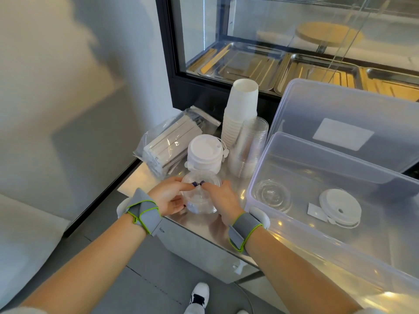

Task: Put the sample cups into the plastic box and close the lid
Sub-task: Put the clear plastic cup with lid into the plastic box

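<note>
A stack of clear plastic lids (199,198) stands at the near left corner of the steel counter. My left hand (169,196) and my right hand (223,199) are closed around it from both sides, fingertips meeting on top. The open clear plastic box (260,175) sits to the right, with its lid (344,109) leaning up behind it. Inside lie a clear lid (272,194) and a white lid (340,206). Behind my hands stand a stack of white lids (205,152), a stack of clear cups (249,148) and a tall stack of white paper cups (240,109).
A bag of wrapped straws (170,141) lies at the back left of the counter (136,180). A glass display case (272,41) with metal trays rises behind. The counter's front edge runs just under my wrists. My shoe (199,294) shows on the grey floor.
</note>
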### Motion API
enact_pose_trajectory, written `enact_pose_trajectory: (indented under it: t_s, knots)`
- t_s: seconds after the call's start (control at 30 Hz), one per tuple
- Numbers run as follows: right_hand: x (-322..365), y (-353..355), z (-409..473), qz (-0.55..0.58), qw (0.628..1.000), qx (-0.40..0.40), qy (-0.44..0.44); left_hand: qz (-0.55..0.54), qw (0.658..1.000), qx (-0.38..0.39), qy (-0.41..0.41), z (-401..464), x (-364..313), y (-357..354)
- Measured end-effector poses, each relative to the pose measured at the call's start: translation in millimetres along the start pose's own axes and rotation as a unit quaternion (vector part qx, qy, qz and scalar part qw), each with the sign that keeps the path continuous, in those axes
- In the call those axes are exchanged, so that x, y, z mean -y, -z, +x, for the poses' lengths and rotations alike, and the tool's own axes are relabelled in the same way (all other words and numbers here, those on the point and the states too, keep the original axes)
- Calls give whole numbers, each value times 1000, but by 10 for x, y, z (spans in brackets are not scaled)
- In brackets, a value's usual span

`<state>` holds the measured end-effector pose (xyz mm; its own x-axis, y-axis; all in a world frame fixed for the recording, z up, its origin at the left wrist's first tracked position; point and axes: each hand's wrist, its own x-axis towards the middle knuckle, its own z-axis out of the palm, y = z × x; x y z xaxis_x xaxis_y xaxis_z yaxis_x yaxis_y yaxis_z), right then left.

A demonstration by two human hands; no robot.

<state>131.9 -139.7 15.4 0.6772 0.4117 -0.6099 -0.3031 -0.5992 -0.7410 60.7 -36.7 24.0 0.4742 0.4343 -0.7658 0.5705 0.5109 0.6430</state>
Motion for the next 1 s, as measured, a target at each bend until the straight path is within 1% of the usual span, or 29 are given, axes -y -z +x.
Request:
enact_pose_trajectory:
  t_s: [0.2, 0.3, 0.47, 0.57, 0.77, 0.83, 0.9, 1.0]
  knots:
    - [56, -23, -82, 45, 997, 17, 54, 28, 999, 6, -17, -135, -96, 185]
    - [132, -57, -129, 40, 996, 28, 81, 48, 998, 0, -42, -216, -207, 294]
    - [392, -56, -174, 62, 991, 41, 111, 54, 995, -8, -78, -381, -466, 391]
    - [575, 36, -163, 77, 988, 35, 132, 51, 994, 0, -97, -468, -635, 356]
    - [813, 570, -248, 104, 976, 5, 193, 70, 986, 29, -150, -649, -891, -84]
    - [793, 887, -299, 123, 970, -1, 210, 80, 982, 54, -162, -686, -945, -354]
    - [779, 1084, -355, 115, 971, 19, 209, 77, 981, 71, -165, -721, -942, -484]
    - [579, 1664, -431, 126, 969, 2, 211, 95, 975, 120, -161, -777, -880, -1032]
